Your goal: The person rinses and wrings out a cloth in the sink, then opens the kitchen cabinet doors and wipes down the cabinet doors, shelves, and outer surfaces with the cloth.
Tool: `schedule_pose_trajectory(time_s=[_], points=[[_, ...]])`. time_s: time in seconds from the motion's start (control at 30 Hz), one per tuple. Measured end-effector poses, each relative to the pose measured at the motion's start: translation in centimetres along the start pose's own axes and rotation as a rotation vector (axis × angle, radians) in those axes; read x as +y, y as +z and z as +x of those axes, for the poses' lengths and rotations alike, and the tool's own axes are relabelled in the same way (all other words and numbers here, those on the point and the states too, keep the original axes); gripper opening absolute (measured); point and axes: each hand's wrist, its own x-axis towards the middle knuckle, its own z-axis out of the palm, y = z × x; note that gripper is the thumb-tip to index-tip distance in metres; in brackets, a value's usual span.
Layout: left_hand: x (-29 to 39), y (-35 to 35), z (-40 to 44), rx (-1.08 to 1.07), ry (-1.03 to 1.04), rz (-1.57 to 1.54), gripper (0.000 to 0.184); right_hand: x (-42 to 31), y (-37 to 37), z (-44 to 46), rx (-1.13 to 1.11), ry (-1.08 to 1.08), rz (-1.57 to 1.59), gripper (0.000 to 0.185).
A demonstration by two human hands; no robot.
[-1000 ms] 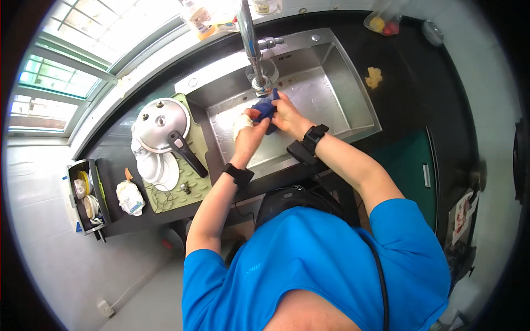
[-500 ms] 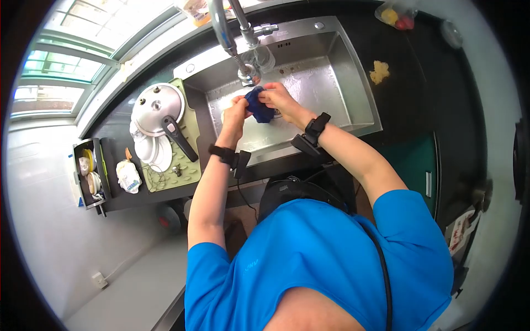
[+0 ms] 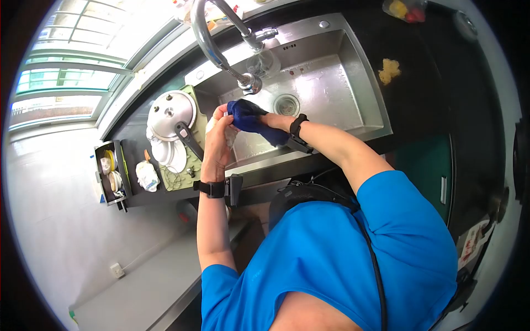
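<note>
A dark blue cloth [image 3: 245,115], bunched and with its exact kind unclear, is held over the front of the steel sink [image 3: 317,85]. My left hand [image 3: 218,132] pinches its left end between thumb and fingers. From the right, my right hand [image 3: 277,122] reaches into the folds; the fabric hides its fingers, and part of the cloth hangs below by the wrist. The tap's spray head [image 3: 250,84] is just above the cloth. A drain [image 3: 286,105] shows in the sink floor behind my right hand.
Left of the sink, a pressure cooker lid [image 3: 171,115] and white dishes [image 3: 175,157] rest on a green mat [image 3: 193,165]. A white packet [image 3: 147,176] lies beside it. On the right counter are a yellowish lump [image 3: 389,71] and a bag of fruit [image 3: 406,10].
My right hand has moved down and into the cloth, which now stretches sideways towards the right wrist. Both hands are lower, away from the tap. The view has shifted slightly.
</note>
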Motion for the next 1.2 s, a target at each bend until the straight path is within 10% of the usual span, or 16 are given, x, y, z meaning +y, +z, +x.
schedule_pose_trajectory(time_s=[0.17, 0.23, 1.2], points=[[-1.2, -2.6, 0.7, 0.023, -0.031, -0.042, 0.024, -1.0, 1.7, -0.8, -0.006, -0.215, 0.135, 0.040], [-1.7, -3.2, 1.5, 0.114, -0.045, -0.156, 0.021, 5.5, -1.9, 6.3, 0.161, -0.097, 0.677, 0.038], [-1.2, -8.1, 14.6, 0.165, 0.180, 0.822, 0.024, -4.6, -10.6, -2.9, 0.827, -0.725, -0.590, 0.037]])
